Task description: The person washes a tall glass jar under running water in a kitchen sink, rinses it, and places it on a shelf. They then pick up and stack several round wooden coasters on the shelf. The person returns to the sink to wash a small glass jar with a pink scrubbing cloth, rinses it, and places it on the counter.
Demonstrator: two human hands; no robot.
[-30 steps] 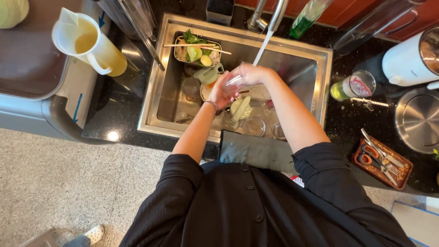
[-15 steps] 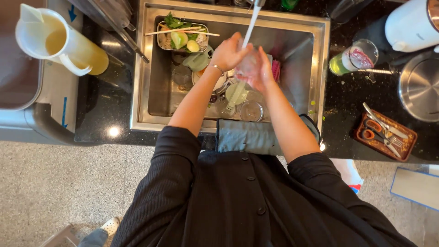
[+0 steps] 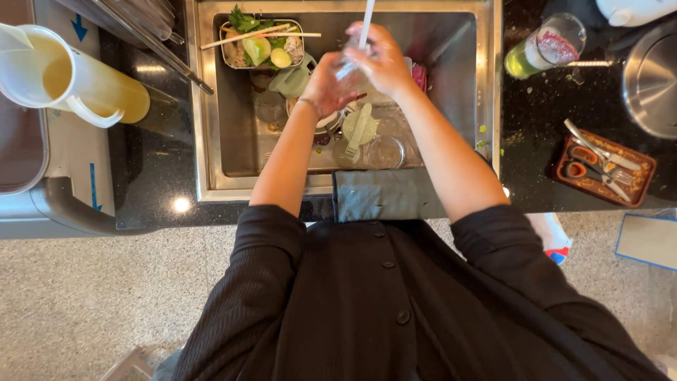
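Both hands met over the sink [image 3: 211, 106] under a thin stream of water [image 3: 367, 17]. The left hand [image 3: 326, 85] and the right hand [image 3: 384, 60] were wrapped around a small clear thing, probably a glass [image 3: 348, 67], though the fingers and the water hid most of it. It sat between the palms, above the dishes, held clear of the basin floor. Below the hands the sink was crowded: a metal tray [image 3: 262, 44] of green scraps lay at the back left with chopsticks [image 3: 257, 33] across it, a pale green lid [image 3: 358, 130] rested near the middle, and a clear bowl [image 3: 384, 152] stood just beside it toward the front. A grey cloth [image 3: 384, 194] hung over the front rim, between the body and the basin. On the black counter [image 3: 148, 176] to the left stood a white jug [image 3: 70, 77] of yellow liquid. To the right a jar [image 3: 546, 46] with green liquid stood near the sink edge, with a steel pot [image 3: 652, 77] further out. Near the front right a brown tray [image 3: 605, 166] held orange-handled scissors [image 3: 589, 166]. The black sleeves filled the lower view and covered the floor beneath.
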